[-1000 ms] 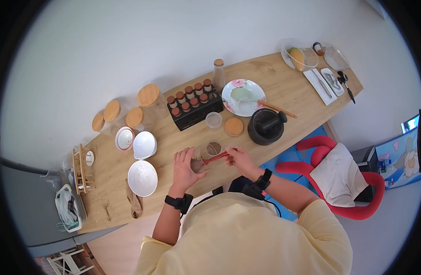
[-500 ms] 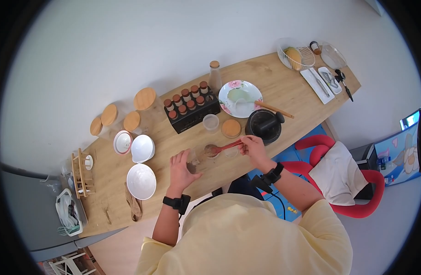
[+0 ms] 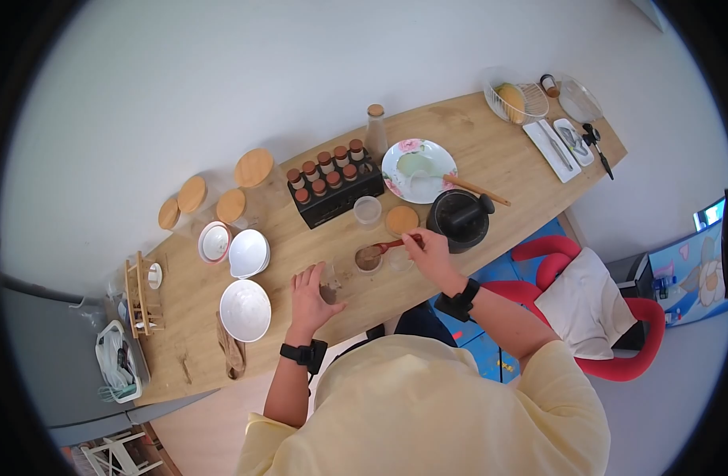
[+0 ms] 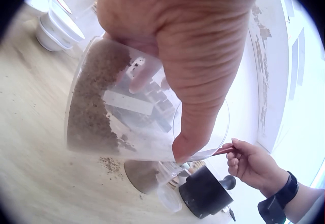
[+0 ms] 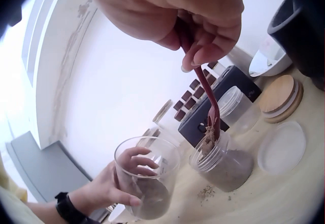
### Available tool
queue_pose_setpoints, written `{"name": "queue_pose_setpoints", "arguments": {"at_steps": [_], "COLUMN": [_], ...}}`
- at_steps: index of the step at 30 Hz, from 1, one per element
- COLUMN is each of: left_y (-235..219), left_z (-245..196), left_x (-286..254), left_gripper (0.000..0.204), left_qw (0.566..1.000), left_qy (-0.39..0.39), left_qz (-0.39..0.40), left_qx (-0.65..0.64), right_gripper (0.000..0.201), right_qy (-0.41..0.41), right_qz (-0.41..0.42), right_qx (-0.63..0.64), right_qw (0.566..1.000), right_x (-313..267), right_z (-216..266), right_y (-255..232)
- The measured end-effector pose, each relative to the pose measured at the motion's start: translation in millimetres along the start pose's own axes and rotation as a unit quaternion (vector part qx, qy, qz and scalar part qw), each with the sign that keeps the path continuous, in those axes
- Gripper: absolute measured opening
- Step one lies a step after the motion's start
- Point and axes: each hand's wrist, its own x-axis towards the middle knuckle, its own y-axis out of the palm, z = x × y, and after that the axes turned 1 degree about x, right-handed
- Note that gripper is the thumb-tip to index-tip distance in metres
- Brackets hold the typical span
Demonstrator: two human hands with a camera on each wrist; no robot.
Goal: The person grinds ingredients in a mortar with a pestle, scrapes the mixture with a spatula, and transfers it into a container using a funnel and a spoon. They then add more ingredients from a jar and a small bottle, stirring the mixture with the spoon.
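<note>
My left hand grips a wide clear jar, tilted, with brown crumbly powder along its side. The thumb and fingers are spread around its wall. In the right wrist view, a red spoon slants down from my right hand, its handle pinched between thumb and fingers. Brown powder clings to the spoon's bowl at the mouth of a small clear jar. That small jar stands on the table, largely filled with similar powder. Beside it lies a translucent round lid.
A dark mortar with pestle stands right of the small jar. Behind are a wooden lid, an empty clear tub, a black spice rack and a floral plate. White bowls sit left. Spilled crumbs dot the table.
The red spoon has come out of the wide jar and moved right, loaded with powder, to the small jar's mouth. My left hand has drawn slightly left with the wide jar.
</note>
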Motion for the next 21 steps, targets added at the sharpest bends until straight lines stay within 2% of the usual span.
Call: {"name": "queue_pose_setpoints", "arguments": {"at_steps": [1,2,4,5,7,8,10,11,13,14,16,17,19,21], "left_y": [-0.6,-0.3,0.1,0.1,-0.4,-0.1,0.7,0.7,0.7,1.2,3.4,4.6,4.1,0.6], "left_z": [-0.3,0.1,1.1,1.0,0.7,1.1,1.9,2.1,3.2,4.2,4.9,3.4,-0.2,-9.5], "left_x": [-0.4,-0.6,-1.9,-2.3,-2.2,-2.0,-1.0,-0.5,-0.3,-0.2,0.6,1.6,4.7,8.5], "left_gripper": [0.088,0.088,0.090,0.090,0.090,0.090,0.090,0.090,0.091,0.091,0.091,0.091,0.090,0.088], "left_qw": [1.000,1.000,1.000,1.000,1.000,1.000,1.000,1.000,0.999,0.999,0.996,0.995,0.992,0.990], "left_qy": [-0.011,-0.012,0.010,0.009,0.014,0.013,0.019,0.018,0.024,0.023,0.021,0.023,0.048,0.071], "left_qz": [0.012,0.012,-0.010,-0.010,-0.017,-0.017,-0.021,-0.022,-0.031,-0.031,-0.028,-0.025,-0.011,-0.014], "left_qx": [-0.002,-0.002,0.004,0.004,0.001,0.001,-0.001,-0.002,-0.023,-0.024,-0.088,-0.089,-0.112,-0.121], "right_gripper": [0.018,0.018,0.017,0.017,0.017,0.017,0.018,0.018,0.017,0.017,0.018,0.018,0.018,0.018], "right_qy": [-0.056,-0.056,-0.164,-0.164,-0.276,-0.276,-0.378,-0.379,-0.363,-0.363,-0.247,-0.245,-0.277,-0.281], "right_qz": [0.004,0.006,0.062,0.062,0.139,0.139,0.166,0.166,0.126,0.127,0.116,0.112,0.188,0.193], "right_qx": [-0.046,-0.046,-0.114,-0.114,-0.250,-0.250,-0.289,-0.289,-0.184,-0.184,-0.048,-0.049,-0.069,-0.074], "right_qw": [0.997,0.997,0.978,0.978,0.917,0.917,0.864,0.863,0.905,0.904,0.961,0.962,0.940,0.937], "right_x": [-2.7,-5.3,-11.7,-13.9,-17.9,-18.9,-20.1,-22.0,-28.1,-31.6,-38.3,-36.7,-28.8,-27.6], "right_z": [7.5,15.1,29.7,30.3,29.4,27.6,27.4,30.2,42.9,54.2,71.4,67.4,52.9,48.7], "right_y": [2.3,2.7,2.0,1.6,-1.4,-2.9,-7.1,-12.0,-23.2,-26.2,-30.2,-26.0,-9.4,5.4]}}
